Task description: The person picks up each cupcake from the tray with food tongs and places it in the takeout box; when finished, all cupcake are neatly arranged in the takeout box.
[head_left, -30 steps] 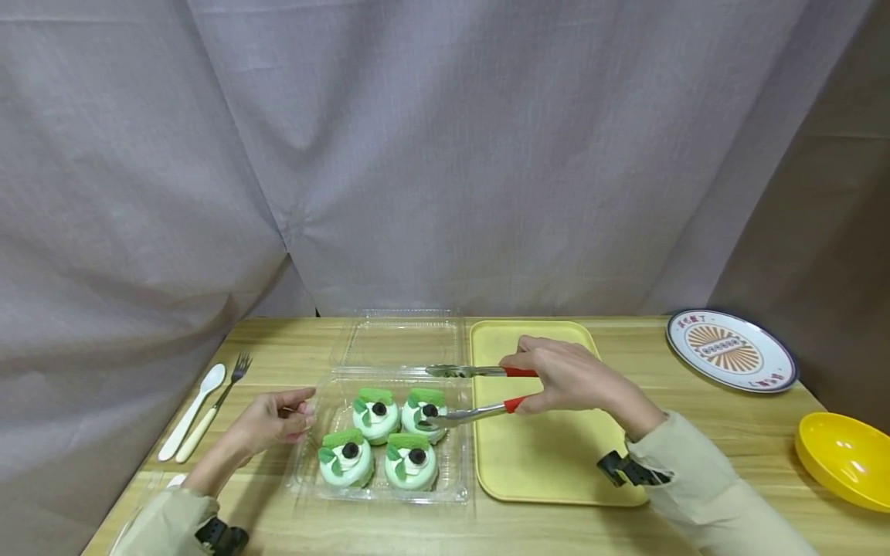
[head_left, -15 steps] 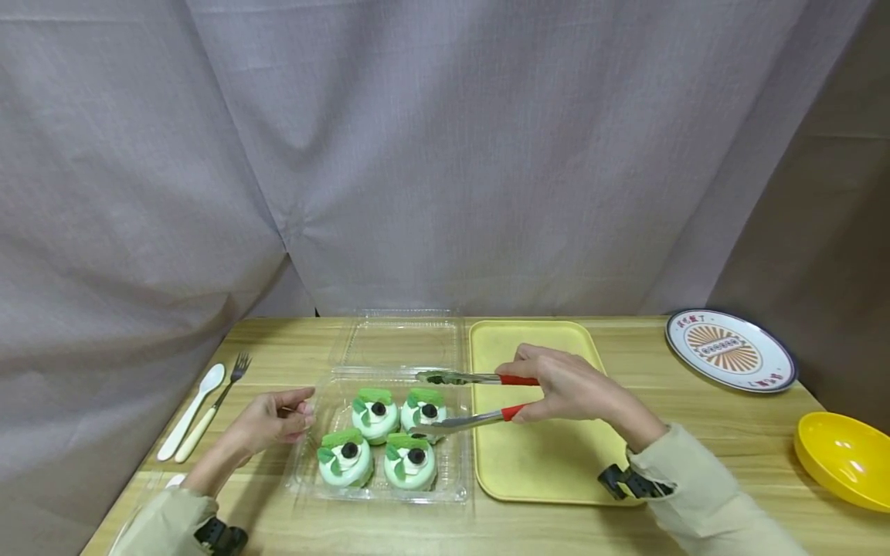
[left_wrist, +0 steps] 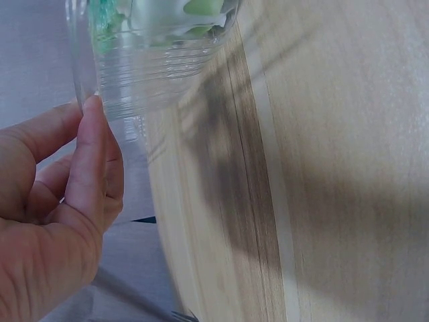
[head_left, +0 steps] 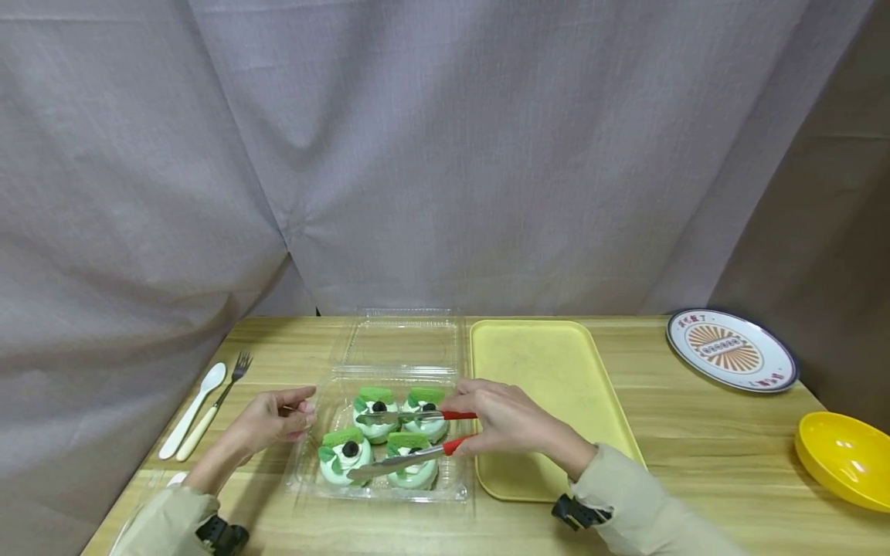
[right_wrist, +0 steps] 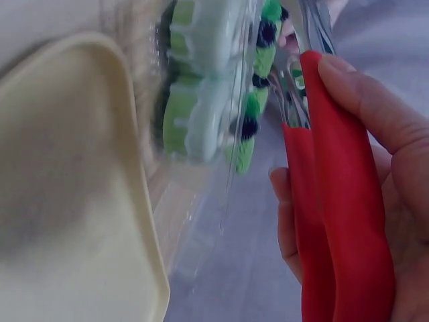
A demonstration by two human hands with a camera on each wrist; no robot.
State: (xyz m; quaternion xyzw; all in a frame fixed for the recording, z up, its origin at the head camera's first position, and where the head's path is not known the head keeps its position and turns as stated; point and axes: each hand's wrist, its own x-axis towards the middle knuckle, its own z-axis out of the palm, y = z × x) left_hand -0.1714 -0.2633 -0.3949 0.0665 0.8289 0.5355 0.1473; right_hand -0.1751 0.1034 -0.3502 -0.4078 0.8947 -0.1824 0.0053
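The right hand (head_left: 511, 425) grips red-handled tongs (head_left: 406, 438), arms spread over the four green cakes (head_left: 410, 463) in the clear clamshell box (head_left: 306, 471) on the counter (head_left: 695, 463); the left hand (head_left: 271, 421) pinches the box's left rim, fingers curled; beyond lies the yellow tray (head_left: 542, 363).

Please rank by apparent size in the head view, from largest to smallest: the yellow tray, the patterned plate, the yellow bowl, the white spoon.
1. Yellow tray, clearly the largest.
2. Patterned plate.
3. Yellow bowl; the frame edge cuts it off and it lies nearer the camera, so its rank against the plate is unsure.
4. White spoon, the smallest.
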